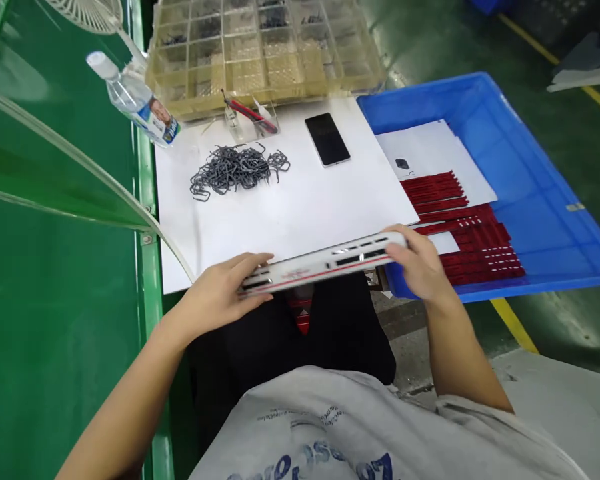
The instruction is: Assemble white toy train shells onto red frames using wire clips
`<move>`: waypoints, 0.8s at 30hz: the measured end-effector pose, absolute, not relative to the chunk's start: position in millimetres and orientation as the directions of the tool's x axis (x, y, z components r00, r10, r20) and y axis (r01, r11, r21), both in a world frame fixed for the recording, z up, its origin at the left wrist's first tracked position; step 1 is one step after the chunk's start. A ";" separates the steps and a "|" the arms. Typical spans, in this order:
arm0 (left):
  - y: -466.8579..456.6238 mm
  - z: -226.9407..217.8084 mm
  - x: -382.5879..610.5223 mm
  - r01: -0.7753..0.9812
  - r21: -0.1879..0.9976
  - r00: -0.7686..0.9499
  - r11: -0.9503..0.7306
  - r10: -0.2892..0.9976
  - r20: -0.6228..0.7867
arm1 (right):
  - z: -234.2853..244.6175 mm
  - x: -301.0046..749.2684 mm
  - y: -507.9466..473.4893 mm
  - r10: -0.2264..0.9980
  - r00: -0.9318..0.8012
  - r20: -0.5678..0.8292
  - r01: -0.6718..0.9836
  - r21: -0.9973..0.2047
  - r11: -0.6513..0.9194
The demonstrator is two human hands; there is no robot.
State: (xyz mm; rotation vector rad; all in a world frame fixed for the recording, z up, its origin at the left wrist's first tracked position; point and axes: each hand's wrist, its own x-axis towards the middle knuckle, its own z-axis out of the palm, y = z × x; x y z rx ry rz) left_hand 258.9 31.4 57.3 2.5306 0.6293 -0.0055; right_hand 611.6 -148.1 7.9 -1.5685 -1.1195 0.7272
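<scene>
Both my hands hold a long white slotted strip [320, 265] with a thin red line along it, level across my lap. My left hand [220, 287] grips its left end, and my right hand [415, 260] grips its right end. The strip's far edge lies at or just over the front edge of a white board [290, 213]. A tangled pile of dark grey bent wire clips [237, 170] lies on the board, beyond my hands. Nothing else is in either hand.
A black phone [327, 139] and a small clear holder [250, 120] with red-handled tools sit on the board. Behind it stands a compartment box [265, 53]. A blue tray [530, 180] holds red slotted strips [473, 237]. A water bottle [135, 100] lies at the left.
</scene>
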 end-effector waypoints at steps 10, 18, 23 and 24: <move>-63.8 12.7 184.7 0.197 0.814 0.839 -0.546 0.524 0.148 | -19.1 570.3 -244.7 0.752 0.521 -0.405 -0.127 -0.908 -0.400; -86.8 -2.4 139.5 0.202 0.894 0.751 -0.401 0.649 0.122 | 20.9 528.5 -230.7 0.991 0.009 0.134 0.847 -0.528 0.063; -90.4 -2.1 114.3 0.253 0.918 0.709 -0.306 0.704 0.039 | 3.8 510.9 -206.9 0.941 -0.338 -0.015 0.866 -0.396 0.304; -91.6 -1.0 113.0 0.263 0.926 0.692 -0.272 0.721 0.016 | -4.3 506.1 -203.8 0.942 -0.337 -0.006 0.847 -0.438 0.300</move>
